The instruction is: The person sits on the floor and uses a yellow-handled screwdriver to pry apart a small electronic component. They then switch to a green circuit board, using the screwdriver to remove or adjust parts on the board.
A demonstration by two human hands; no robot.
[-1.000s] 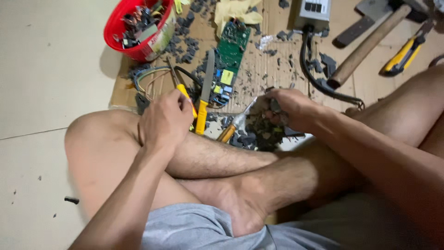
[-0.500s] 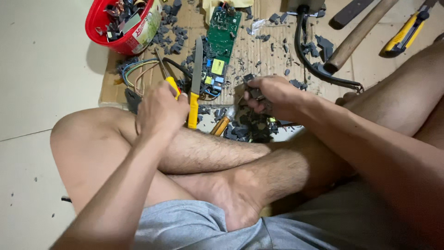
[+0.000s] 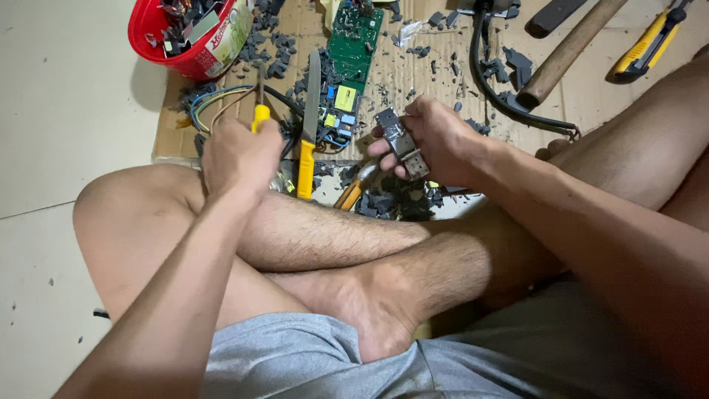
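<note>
Left hand: we see the left hand [image 3: 240, 155], left of centre in the frame, closed in a fist around a yellow-handled screwdriver [image 3: 258, 111]; only the top of the handle and the shaft rise above the knuckles, toward the upper edge.

Right hand: the right hand [image 3: 436, 137], right of centre, has its fingers curled tight on a small grey metal component [image 3: 401, 142]; thumb and fingertips pinch its sides.

Component, position: it sits just above the crossed legs, at centre frame, clear of the cardboard sheet [image 3: 443, 66] beneath.

Component, long axis: we read it as running from upper left to lower right, steeply, with the lower end at the fingertips.

Key relation: the component lies to the right of the screwdriver grip, well apart from it, at about the same height in the frame. The screwdriver shaft points away toward the top of the frame, not toward the component. The right hand is the nearer hand, since it holds the piece.

Between the hands: a knife with a yellow handle [image 3: 309, 125] lies on the cardboard, blade toward the top; a green circuit board [image 3: 351, 52] lies just right of it.

Counts: we count two hands, one screwdriver, one held component, one knife, one circuit board, one red bowl [image 3: 177, 59] at upper left, one wooden-handled hammer [image 3: 569, 52] and one yellow utility knife [image 3: 653, 41] at upper right. Dark plastic fragments are too many to count.
</note>
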